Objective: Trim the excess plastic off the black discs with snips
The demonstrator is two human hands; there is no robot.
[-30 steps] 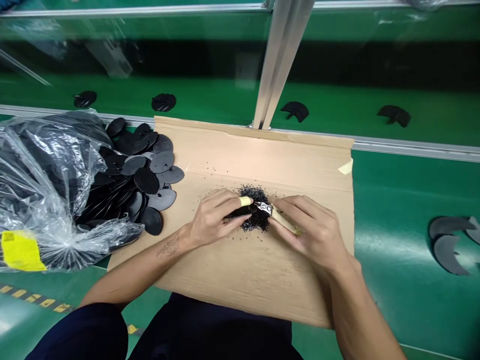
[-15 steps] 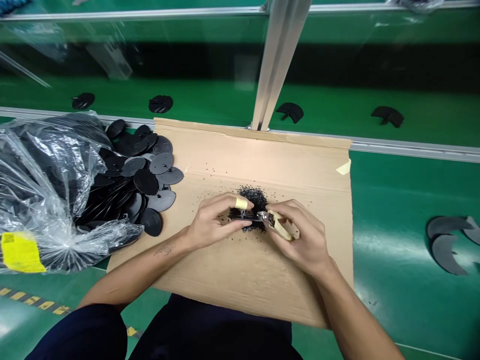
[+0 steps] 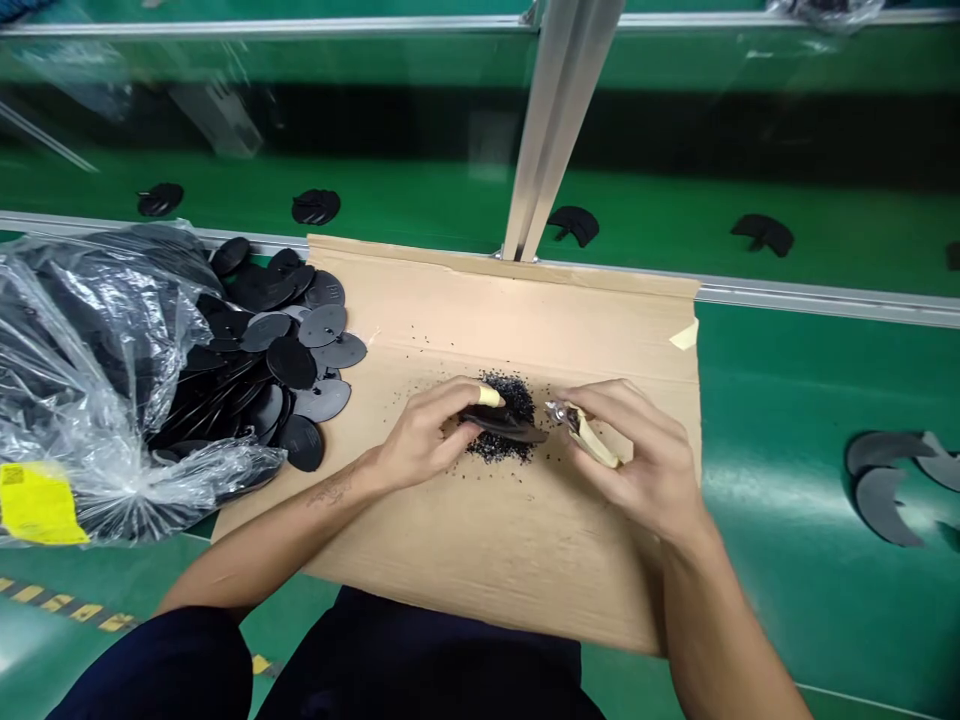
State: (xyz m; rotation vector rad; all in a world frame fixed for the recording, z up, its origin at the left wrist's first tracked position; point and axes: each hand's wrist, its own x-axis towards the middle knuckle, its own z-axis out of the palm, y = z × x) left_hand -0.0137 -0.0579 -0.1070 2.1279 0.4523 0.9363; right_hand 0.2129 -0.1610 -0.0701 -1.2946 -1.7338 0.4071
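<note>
My left hand point(image 3: 431, 430), with yellow tape round one finger, pinches a thin black disc point(image 3: 502, 423) over the cardboard sheet point(image 3: 450, 540). My right hand point(image 3: 637, 450) is closed around cutting pliers point(image 3: 592, 435) with tape-wrapped handles. Their metal jaws lie just right of the disc, apart from it. Beneath the disc, a pile of tiny black bits point(image 3: 502, 450) is spread on the cardboard. Part of the disc is covered by my left fingers.
Many black discs point(image 3: 300, 440) are heaped at the left beside a clear plastic bag point(image 3: 90, 350). Curved black pieces point(image 3: 885, 505) lie on the green surface at right. A metal post point(image 3: 555, 130) rises behind the cardboard.
My right hand and the pliers have moved right, away from the black disc. The disc has turned in my left hand, and more of its face shows.
</note>
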